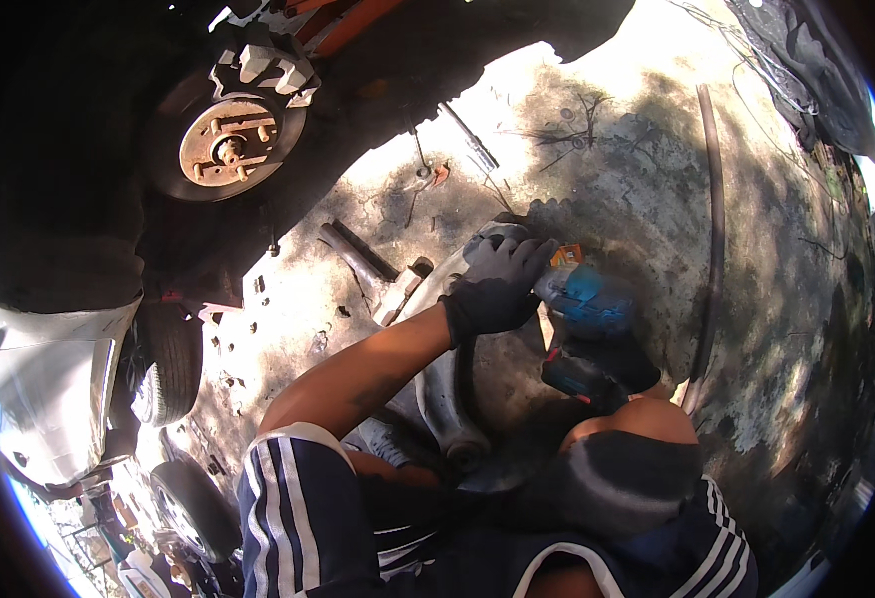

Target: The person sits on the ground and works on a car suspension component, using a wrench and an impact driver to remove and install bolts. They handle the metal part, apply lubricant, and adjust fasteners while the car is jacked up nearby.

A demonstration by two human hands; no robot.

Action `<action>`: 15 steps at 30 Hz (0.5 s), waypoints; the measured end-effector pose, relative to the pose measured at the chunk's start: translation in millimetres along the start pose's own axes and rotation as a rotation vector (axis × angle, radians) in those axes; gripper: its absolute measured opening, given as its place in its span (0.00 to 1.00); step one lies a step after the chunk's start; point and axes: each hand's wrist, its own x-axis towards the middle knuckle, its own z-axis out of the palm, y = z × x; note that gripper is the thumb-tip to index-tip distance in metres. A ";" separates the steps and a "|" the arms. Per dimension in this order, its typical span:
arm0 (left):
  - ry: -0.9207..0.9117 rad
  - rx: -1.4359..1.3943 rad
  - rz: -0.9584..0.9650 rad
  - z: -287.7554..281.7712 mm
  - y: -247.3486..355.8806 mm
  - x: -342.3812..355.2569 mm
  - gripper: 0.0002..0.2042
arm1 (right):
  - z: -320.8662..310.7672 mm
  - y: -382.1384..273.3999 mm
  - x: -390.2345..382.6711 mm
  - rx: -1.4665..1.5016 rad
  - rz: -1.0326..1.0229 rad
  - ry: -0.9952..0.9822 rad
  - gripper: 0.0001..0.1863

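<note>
Power drill (589, 299) is right of the grey metal part (443, 391), above the ground (657, 209), and our gloved right hand (639, 363) holds it firmly. Our gloved left hand (502, 284) is just beside its front; we cannot tell whether this hand grips anything.

Blue-and-black cordless power tool (587, 301), its nose pointing left toward a grey metal suspension arm (444, 394), with a dark battery base (575, 377) below. The arm lies lengthwise, curved and dull, its near end rounded, its far end partly hidden.
</note>
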 end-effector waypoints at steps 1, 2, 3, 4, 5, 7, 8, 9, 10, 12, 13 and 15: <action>-0.062 -0.046 -0.051 -0.5 1.0 3.9 0.27 | 1.8 0.5 5.3 -0.160 -0.127 -0.047 0.17; -0.011 -0.057 -0.086 -6.0 3.0 1.8 0.17 | 2.6 -0.3 8.8 -0.324 -0.250 -0.096 0.19; -0.030 -0.063 -0.016 -9.1 -3.5 1.4 0.15 | 3.9 -1.2 8.5 -0.320 -0.298 -0.068 0.19; -0.052 -0.058 0.042 -15.0 -15.8 -1.8 0.13 | 20.2 -17.9 9.7 -0.305 -0.350 -0.054 0.20; -0.074 -0.063 0.103 -17.5 -27.0 -3.9 0.11 | 27.2 -21.9 8.5 -0.308 -0.366 -0.031 0.21; -0.002 -0.083 0.189 -14.4 -45.9 -5.3 0.10 | 33.5 -26.1 15.9 -0.337 -0.392 0.021 0.21; 0.018 -0.089 0.212 -12.2 -52.3 -6.7 0.10 | 36.1 -24.0 18.3 -0.355 -0.387 0.048 0.21; 0.039 -0.096 0.235 -9.1 -61.2 -9.5 0.11 | 34.2 -20.6 19.1 -0.357 -0.375 0.071 0.21; 0.029 -0.146 -0.092 -9.2 -76.3 -19.5 0.12 | 28.3 -18.6 13.9 -0.341 -0.369 0.103 0.20; 0.034 -0.029 -0.570 -37.0 -118.7 -47.5 0.19 | 12.1 -14.4 -1.9 -0.222 -0.345 0.210 0.19; -0.062 0.212 -0.637 -57.1 -129.2 -52.2 0.17 | -1.5 -13.7 -13.0 -0.162 -0.334 0.292 0.19; -0.158 0.245 -0.697 -82.4 -147.5 -59.4 0.18 | -25.4 -14.9 -19.1 -0.114 -0.362 0.443 0.18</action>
